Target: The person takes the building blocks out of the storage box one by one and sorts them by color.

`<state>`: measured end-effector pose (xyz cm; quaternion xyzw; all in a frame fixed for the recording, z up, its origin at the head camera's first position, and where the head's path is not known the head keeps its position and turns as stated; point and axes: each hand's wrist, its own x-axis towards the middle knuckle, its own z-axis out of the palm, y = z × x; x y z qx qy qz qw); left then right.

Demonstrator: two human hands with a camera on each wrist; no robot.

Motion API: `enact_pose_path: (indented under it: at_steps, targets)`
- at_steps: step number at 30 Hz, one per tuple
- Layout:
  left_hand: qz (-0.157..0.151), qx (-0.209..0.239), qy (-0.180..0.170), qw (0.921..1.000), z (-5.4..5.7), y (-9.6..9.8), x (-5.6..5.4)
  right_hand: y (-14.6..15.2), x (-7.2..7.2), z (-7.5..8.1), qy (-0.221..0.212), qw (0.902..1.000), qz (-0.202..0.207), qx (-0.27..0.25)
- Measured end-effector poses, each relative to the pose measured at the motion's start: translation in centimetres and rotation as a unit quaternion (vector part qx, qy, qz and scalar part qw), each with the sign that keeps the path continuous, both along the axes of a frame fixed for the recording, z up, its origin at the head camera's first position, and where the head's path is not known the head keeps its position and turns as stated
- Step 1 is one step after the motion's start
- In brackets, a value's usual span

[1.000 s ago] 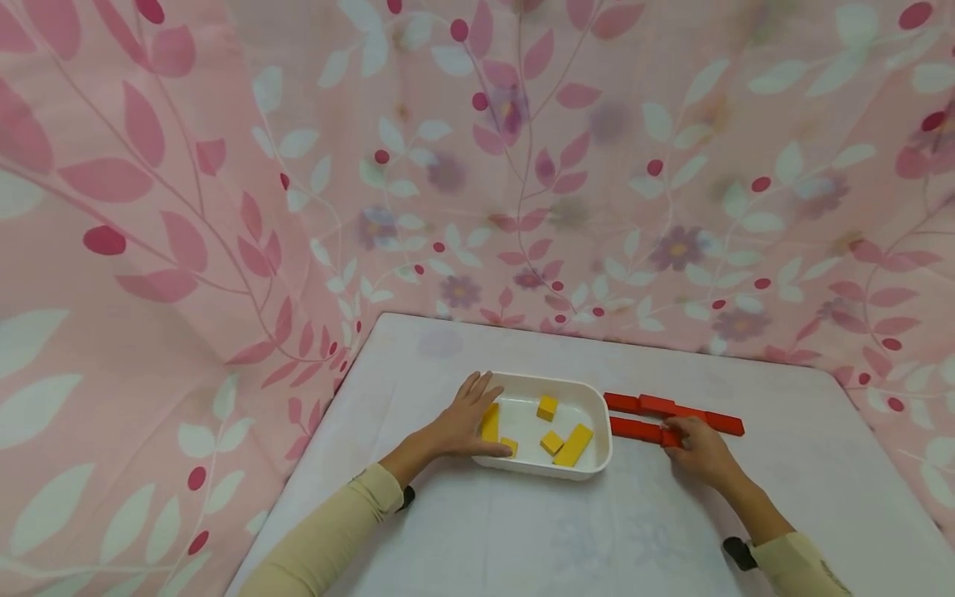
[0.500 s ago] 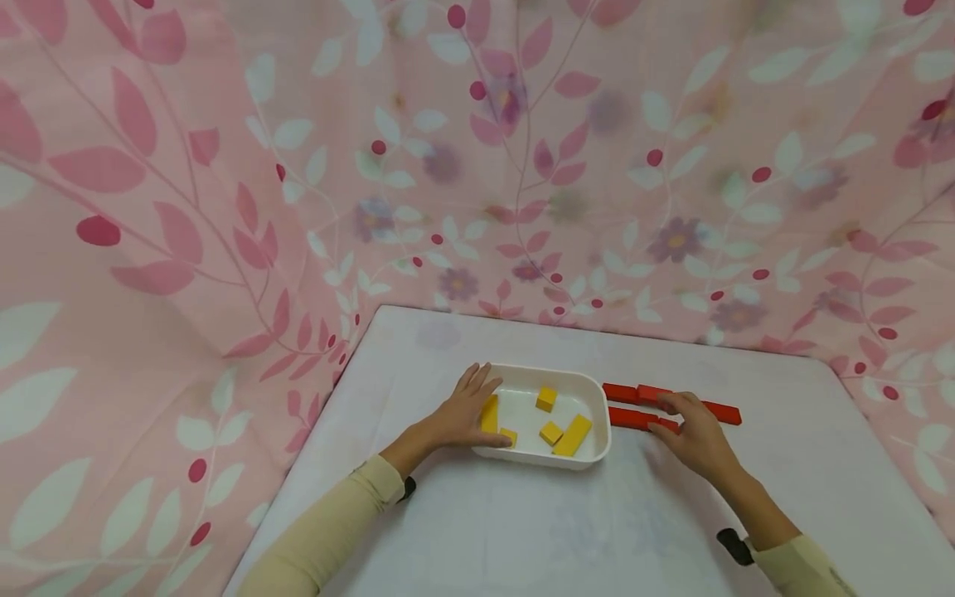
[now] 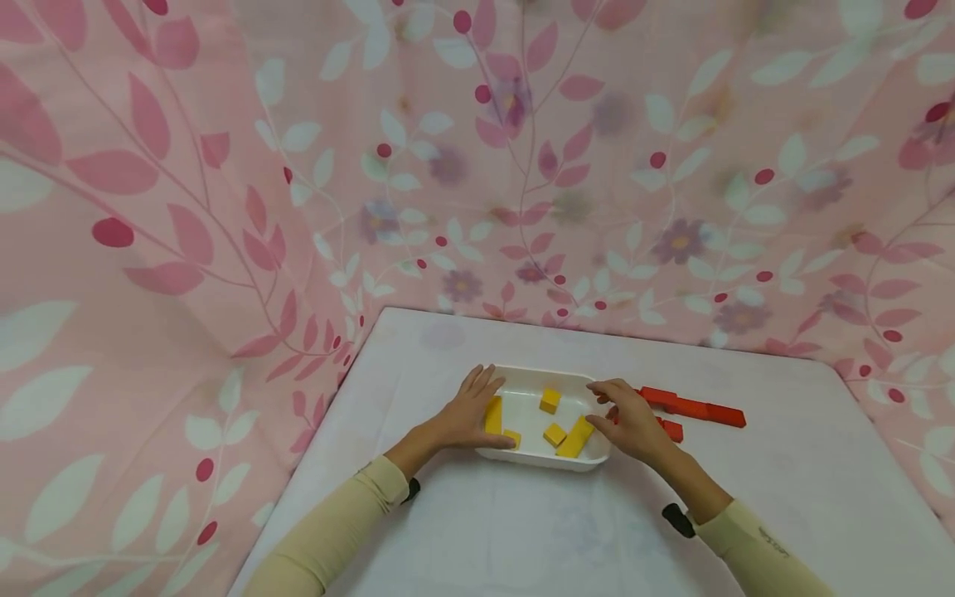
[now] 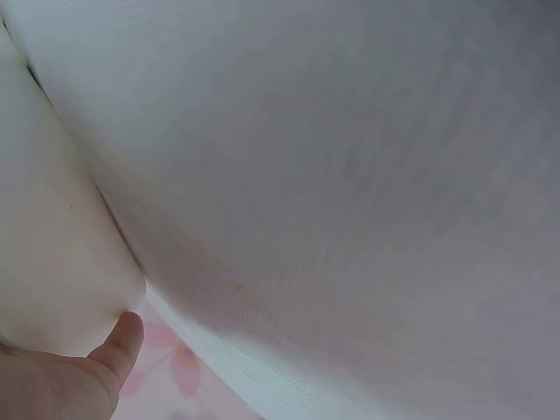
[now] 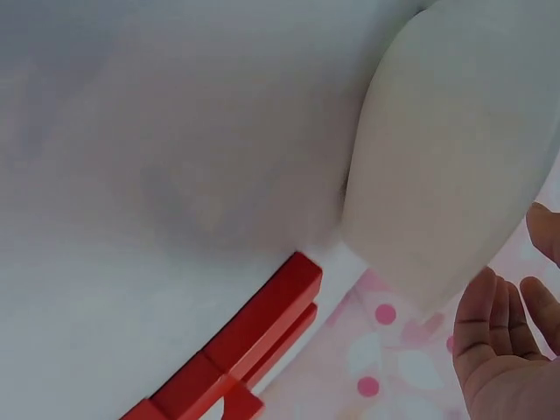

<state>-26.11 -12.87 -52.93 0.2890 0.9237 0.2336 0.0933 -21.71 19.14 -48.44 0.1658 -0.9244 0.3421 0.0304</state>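
Note:
A white tray holds several yellow blocks, among them a cube and a longer bar. My left hand spans the tray's left end, fingers at the far rim and thumb over the near side; in the left wrist view a fingertip touches the tray wall. Over the right rim hovers my right hand, its fingers loosely bent above the yellow bar, with nothing seen between them. Right of the tray lie two rows of red blocks; that hand covers their left ends.
White cloth covers the table. A pink floral curtain rises along its back and sides. In the right wrist view the red rows run close to the tray wall.
My right hand has let go of the near red row's end block, lifted, and moved left to the tray's right rim. The left hand and the yellow blocks stay put.

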Motion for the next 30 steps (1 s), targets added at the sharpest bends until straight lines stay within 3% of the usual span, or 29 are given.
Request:
enact_pose_path:
  at_steps: [17,30]
  targets:
    - [-0.006,0.008,0.010,0.9999,0.1,-0.1,0.0,-2.6,-1.6,-1.2,-0.046,0.9967,0.022,-0.063]
    - [-0.002,0.000,0.005,1.0000,0.0,0.0,0.0,-4.0,-2.7,-1.8,-0.085,0.9935,0.000,-0.075]
